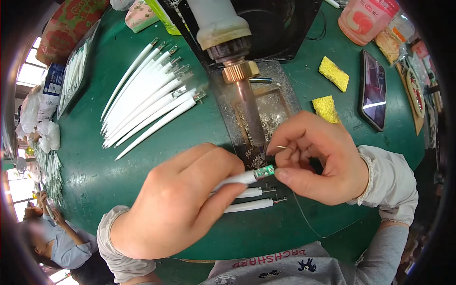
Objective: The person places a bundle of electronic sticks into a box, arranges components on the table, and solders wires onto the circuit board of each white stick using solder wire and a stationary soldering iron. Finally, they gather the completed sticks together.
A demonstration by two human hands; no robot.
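Observation:
My left hand is closed round a slim white pen-like tube, with a small green circuit board sticking out of its end. Just above the board is the dark tip of a soldering iron, which points down from its mount. My right hand curls beside the board, thumb close to the board's end. A short bit of thin solder wire shows between its fingers. Under my left hand lie two more white tubes with metal ends.
A fan of several white tubes lies to the left. Solder scraps fill a tray beneath the iron. Two yellow sponges and a phone lie at right, near a pink cup. Another person sits at far left.

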